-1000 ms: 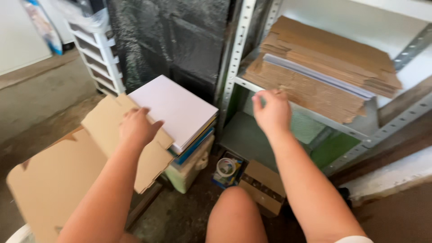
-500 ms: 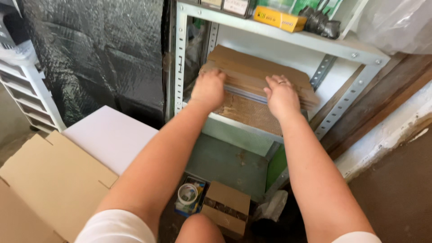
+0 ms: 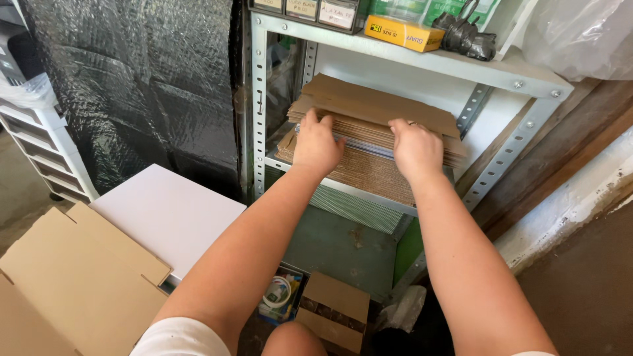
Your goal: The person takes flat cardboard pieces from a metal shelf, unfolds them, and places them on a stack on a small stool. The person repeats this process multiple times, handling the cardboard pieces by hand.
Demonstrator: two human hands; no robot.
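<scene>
Both hands are now up on the stack of flat cardboard [image 3: 369, 142] on the metal shelf [image 3: 369, 191] — a moment ago the left hand [image 3: 316, 146] was down on the white sheet [image 3: 165, 214]. Left hand and right hand [image 3: 417, 150] curl their fingers over the stack's front edge, pressing on it. Above sits a long yellow box [image 3: 403, 33], beside small white labels [image 3: 316, 9]. Below — a little brown box [image 3: 333, 311].

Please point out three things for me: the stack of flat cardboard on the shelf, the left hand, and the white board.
stack of flat cardboard [image 3: 369, 105], head view, bare top sheet.
left hand [image 3: 316, 146], head view, back of the hand.
white board [image 3: 165, 214], head view, middle of its top face.
</scene>
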